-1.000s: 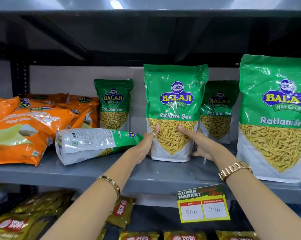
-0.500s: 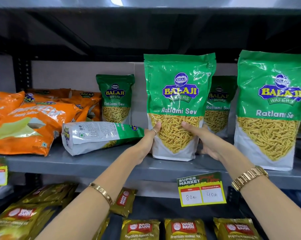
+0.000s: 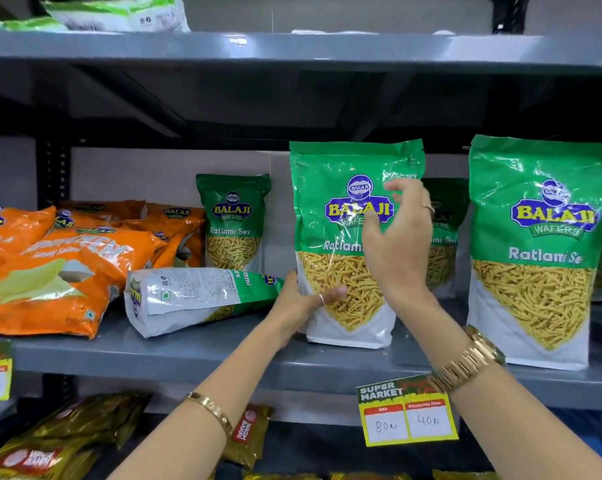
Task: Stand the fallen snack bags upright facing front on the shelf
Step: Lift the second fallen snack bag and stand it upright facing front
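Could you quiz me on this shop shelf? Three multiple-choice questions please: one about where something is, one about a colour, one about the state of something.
1. Where does the fallen green bag lie?
A. Left of the held bag
B. On the top shelf
C. Right of the price tag

2. What colour are the flat-lying bags at far left?
A. Blue
B. Orange
C. Purple

3. How is the bag at the left hand?
A. Lying flat
B. Upside down
C. Upright, front facing out

Answers: 1 A, it lies beside the left hand. 2 B, the packs are plainly orange. 3 C, its logo reads upright.
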Demonstrator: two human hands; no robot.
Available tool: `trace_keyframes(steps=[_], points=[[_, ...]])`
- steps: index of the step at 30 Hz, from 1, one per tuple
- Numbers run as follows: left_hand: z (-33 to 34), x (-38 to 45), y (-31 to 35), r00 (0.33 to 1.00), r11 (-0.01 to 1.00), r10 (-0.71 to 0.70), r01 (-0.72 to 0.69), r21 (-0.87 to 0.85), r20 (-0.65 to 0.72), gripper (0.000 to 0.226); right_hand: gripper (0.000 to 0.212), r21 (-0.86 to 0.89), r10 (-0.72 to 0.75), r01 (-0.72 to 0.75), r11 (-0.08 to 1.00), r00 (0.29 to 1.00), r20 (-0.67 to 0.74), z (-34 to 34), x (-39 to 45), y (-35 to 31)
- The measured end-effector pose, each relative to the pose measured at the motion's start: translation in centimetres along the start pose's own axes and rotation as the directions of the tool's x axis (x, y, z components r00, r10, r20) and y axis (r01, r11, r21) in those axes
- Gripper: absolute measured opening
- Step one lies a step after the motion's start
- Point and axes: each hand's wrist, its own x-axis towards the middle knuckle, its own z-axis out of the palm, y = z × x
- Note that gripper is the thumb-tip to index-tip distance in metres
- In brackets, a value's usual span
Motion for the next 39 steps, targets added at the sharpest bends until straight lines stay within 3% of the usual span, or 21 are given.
trace_keyframes(steps=[2, 5, 8, 12, 15, 19, 24, 28, 31, 34, 39], points=[[-0.1, 0.3, -0.3, 0.999, 0.999, 0.036, -0.036, 0.01, 0.022, 0.046, 0.03, -0.036, -0.171, 0.173, 0.984, 0.984, 0.039, 1.5, 1.3, -0.9], [0.0, 0.4, -0.7, 0.996, 0.997, 0.071, -0.073, 0.036, 0.057, 0.055, 0.036, -0.119, -0.324, 0.35, 0.929, 0.926, 0.192, 3.9, 3.6, -1.2], [-0.1, 0.2, -0.7, 0.996, 0.998, 0.059, -0.059, 0.01, 0.065, 0.07, 0.042, -0.285, -0.378, 0.478, 0.831, 0.861, 0.341, 6.0, 6.5, -0.9], [-0.2, 0.4, -1.2, 0.995, 0.998, 0.059, -0.061, 0.015, 0.085, 0.077, 0.037, -0.501, -0.267, 0.489, 0.714, 0.852, 0.451, 7.8, 9.8, -0.6], [-0.3, 0.6, -1.4, 0.995, 0.999, 0.046, -0.046, -0.005, 0.093, 0.077, 0.028, -0.573, -0.231, 0.464, 0.676, 0.871, 0.433, 8.3, 11.1, -1.2], [-0.3, 0.7, -1.5, 0.995, 1.0, 0.021, -0.021, 0.002, 0.093, 0.077, 0.03, -0.636, -0.249, 0.446, 0.63, 0.891, 0.379, 8.4, 11.9, -1.2], [-0.4, 0.5, -1.3, 0.993, 1.0, 0.014, -0.014, -0.006, 0.117, 0.08, 0.032, -0.488, -0.289, 0.385, 0.783, 0.921, 0.263, 8.3, 9.3, 0.0], [-0.2, 0.6, -1.3, 0.995, 1.0, 0.013, -0.014, 0.005, 0.1, 0.076, 0.048, -0.418, -0.292, 0.279, 0.865, 0.956, 0.032, 6.4, 6.1, 1.0], [-0.1, 0.6, -1.5, 0.996, 1.0, 0.003, -0.003, -0.001, 0.087, 0.082, 0.058, -0.284, -0.033, -0.015, 0.959, 0.986, -0.164, 4.8, 3.3, 2.5], [0.1, 0.6, -1.4, 0.998, 1.0, -0.002, 0.002, 0.0, 0.068, 0.073, 0.059, -0.094, 0.26, -0.275, 0.957, 0.955, -0.142, 4.3, 1.3, 4.0], [0.4, 0.6, -1.1, 0.999, 1.0, -0.024, 0.024, -0.004, 0.045, 0.064, 0.047, -0.042, 0.292, -0.297, 0.954, 0.951, -0.103, 4.1, 1.6, 4.6]])
